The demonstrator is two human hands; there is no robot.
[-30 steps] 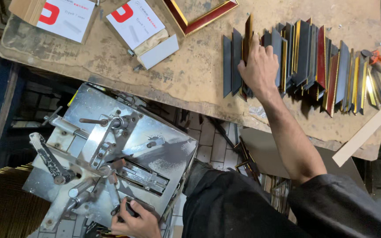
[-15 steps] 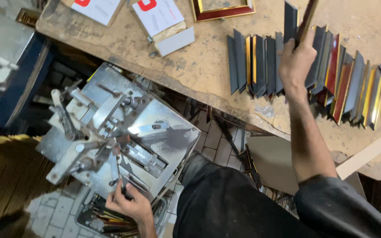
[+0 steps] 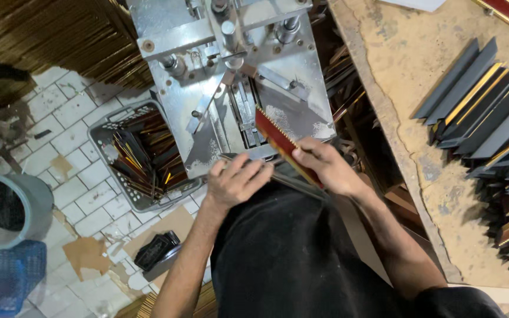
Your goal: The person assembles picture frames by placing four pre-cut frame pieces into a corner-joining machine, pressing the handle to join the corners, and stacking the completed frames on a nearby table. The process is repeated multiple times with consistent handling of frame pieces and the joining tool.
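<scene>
My right hand (image 3: 324, 166) grips a red and gold frame moulding piece (image 3: 278, 137), holding it tilted over the front of a silver metal joining machine (image 3: 231, 65). My left hand (image 3: 235, 179) rests at the machine's front edge, fingers curled over a thin dark metal bar (image 3: 293, 179) there. The moulding's far end lies on the machine's bed beside its central slot.
A grey plastic basket (image 3: 104, 138) of moulding offcuts stands on the tiled floor to the left. A worn workbench (image 3: 407, 82) on the right carries a row of cut dark and gold moulding pieces (image 3: 496, 118). A grey bucket (image 3: 30, 197) and blue crate (image 3: 7, 277) stand far left.
My right hand left the row of pieces on the bench and brought a red and gold moulding piece down to the machine. My view swung from the bench to the machine.
</scene>
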